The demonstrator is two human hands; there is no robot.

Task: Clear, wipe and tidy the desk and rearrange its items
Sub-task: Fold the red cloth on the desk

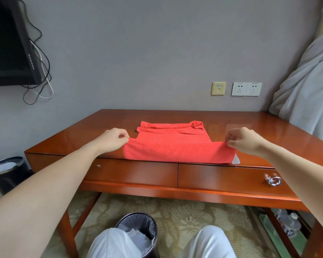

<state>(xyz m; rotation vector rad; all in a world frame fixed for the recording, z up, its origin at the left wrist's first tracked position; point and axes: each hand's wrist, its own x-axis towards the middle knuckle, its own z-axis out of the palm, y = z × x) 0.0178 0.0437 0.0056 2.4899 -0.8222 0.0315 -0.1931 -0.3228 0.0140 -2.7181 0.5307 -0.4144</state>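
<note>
Red cloth (175, 146), qty 1, on table (268, 127), centred at the front edge.

Head view:
- Far end of the cloth is bunched in a loose roll. The middle lies flat on the top. The near strip is pulled taut side to side between both hands, and its lower edge reaches the table's front lip.
- Left hand (112, 139): fingers curled, thumb and forefinger pinching the cloth's near-left corner.
- Right hand (244, 140): same posture, pinching the near-right corner. Both forearms bare, extended over the table front.
- Small pale scrap (236, 160), qty 1, shows from under the cloth's right end; material can't be told.
- Table: glossy reddish wood, with 2 drawers across the front. Left drawer (131, 173) has a small lock (98, 166). Right drawer (222, 178) has 1 metal ring pull (274, 181).
- Bins: 2, both lined. One bin (140, 228) on the carpet between the person's knees, under the table front. Second bin (6, 170) on the floor left of the table.
- Wall: 1 beige plate (218, 88), just beside 1 white plate w/ 2 sockets (246, 89).
- Dark screen (7, 43) at upper left, cables (43, 75) hanging beside it.
- Grey fabric (309, 90) drapes at right, reaching the table's far-right corner.
- Bottles (287, 222) under the table at right; count unclear.
</note>
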